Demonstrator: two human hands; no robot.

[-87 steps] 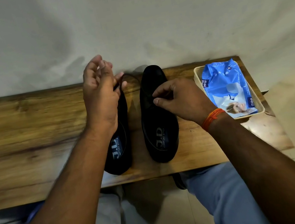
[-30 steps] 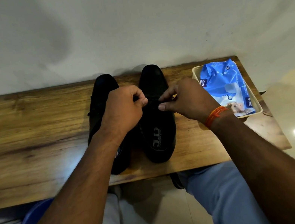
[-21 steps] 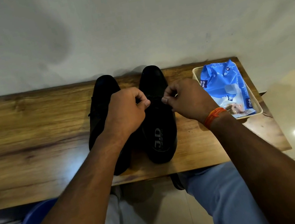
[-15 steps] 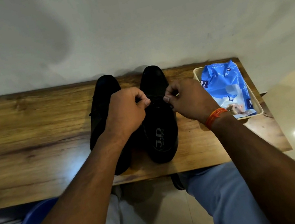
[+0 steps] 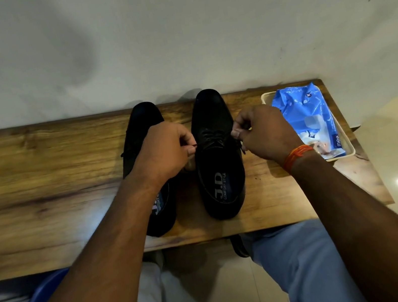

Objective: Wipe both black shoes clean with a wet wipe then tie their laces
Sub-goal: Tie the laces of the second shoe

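Observation:
Two black shoes stand side by side on the wooden bench (image 5: 38,179), toes toward the wall. The right shoe (image 5: 220,173) shows its laced front and printed insole. My left hand (image 5: 163,151) and my right hand (image 5: 261,132) each pinch one end of that shoe's lace (image 5: 213,139), on either side of it, pulling the ends apart. My left hand and forearm cover much of the left shoe (image 5: 142,123); its toe and heel show.
A blue wet wipe pack (image 5: 306,116) lies in a cream tray (image 5: 349,151) at the bench's right end. A grey wall rises behind the bench. My knees sit below the front edge, and tiled floor lies to the right.
My left hand left the left shoe and joined the right hand at the right shoe's lace. Over the last second both hands have drawn apart sideways, pulling the lace ends outward.

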